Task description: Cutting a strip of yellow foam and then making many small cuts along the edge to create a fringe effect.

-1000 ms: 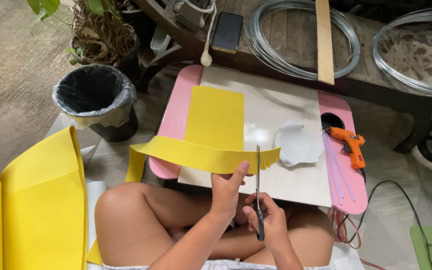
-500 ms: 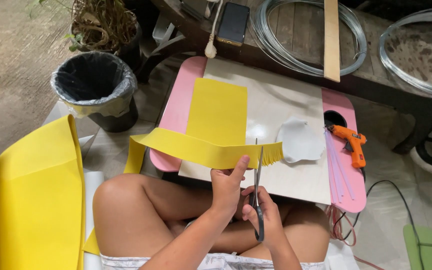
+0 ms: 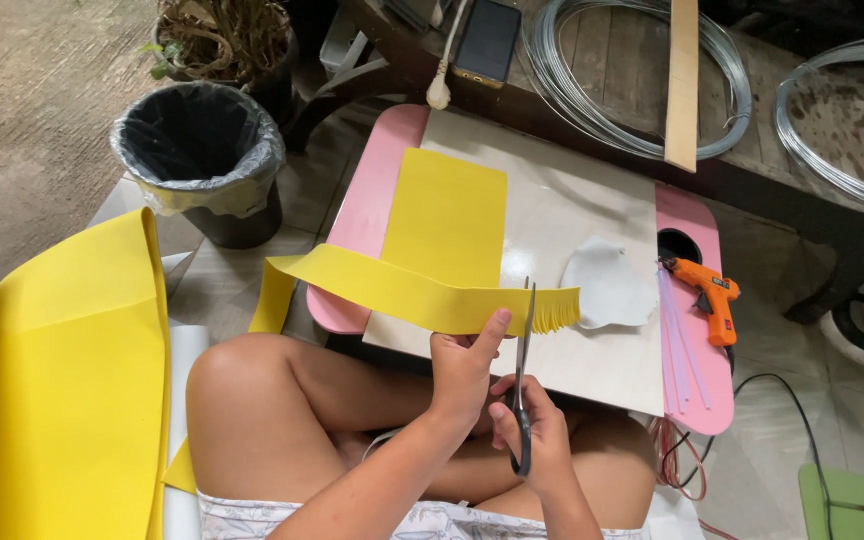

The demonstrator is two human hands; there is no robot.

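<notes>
My left hand (image 3: 464,366) pinches the lower edge of a long yellow foam strip (image 3: 392,290) and holds it up over my lap. The strip's right end (image 3: 555,310) is cut into a fringe. My right hand (image 3: 537,435) grips black-handled scissors (image 3: 522,370), blades upright and closed on the strip just left of the fringe. A flat yellow foam rectangle (image 3: 445,218) lies on the pale board (image 3: 592,215) behind the strip.
A white cut piece (image 3: 607,285) and an orange glue gun (image 3: 709,297) lie on the pink table (image 3: 372,200). A black-lined bin (image 3: 200,150) stands to the left, large yellow foam sheets (image 3: 72,380) beside my knee. Wire coils (image 3: 642,80) and a phone (image 3: 488,40) rest on the bench behind.
The scissors have shifted slightly left along the strip and the fringe at its right end has grown longer. My left hand keeps its hold on the strip.
</notes>
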